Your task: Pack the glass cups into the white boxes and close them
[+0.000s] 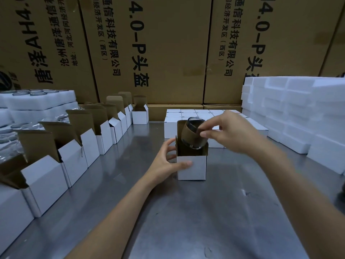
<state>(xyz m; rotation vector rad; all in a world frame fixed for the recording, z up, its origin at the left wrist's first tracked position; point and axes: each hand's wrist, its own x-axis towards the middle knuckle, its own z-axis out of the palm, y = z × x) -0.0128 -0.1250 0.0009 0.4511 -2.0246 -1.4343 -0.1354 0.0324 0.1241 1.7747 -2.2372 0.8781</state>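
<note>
Tilting glass cup [194, 134] hiding box [192, 168] interior, right grip [229, 131] pinching rim

Steel desk [168, 212], grey, scuffed, w/ dull reflections. Tall brown cartons [168, 53] w/ black print stand along the back edge, two low ones laid flat at their foot. White foam blocks [291, 113] stacked at right; white foam trays [37, 101] stacked far left.

Right hand [226, 130] tilts glass cup [194, 134] into white box [192, 168].
</note>
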